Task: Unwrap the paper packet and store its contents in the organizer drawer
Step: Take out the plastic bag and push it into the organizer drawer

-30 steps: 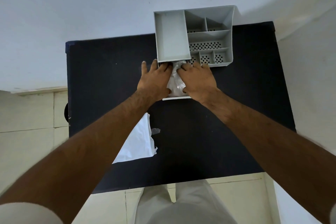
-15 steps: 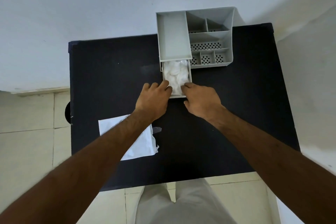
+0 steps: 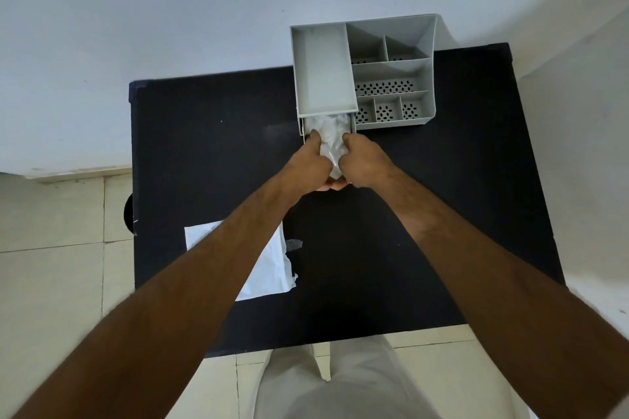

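A grey desk organizer (image 3: pixel 322 75) stands at the far edge of the black table (image 3: pixel 211 160). Its small drawer (image 3: pixel 301 128) is pulled out toward me from under the left compartment. White wrapped contents (image 3: pixel 328 137) fill the drawer. My left hand (image 3: pixel 311 163) curls around the drawer's left side near its front. My right hand (image 3: pixel 364 160) grips the right side in the same way. Fingertips of both hands show under the drawer's front edge. The opened white paper wrapper (image 3: pixel 269 269) lies flat on the table, partly hidden by my left forearm.
A small scrap of tape (image 3: pixel 294 244) lies beside the wrapper. The organizer's right half has several perforated compartments (image 3: pixel 386 90). A pale wall rises behind the table, and tiled floor (image 3: pixel 51 248) shows to the left and below.
My hands lifted off the contents they were pressing down, drew back to the drawer's front, and now clasp its two sides. The drawer remains pulled out about as far.
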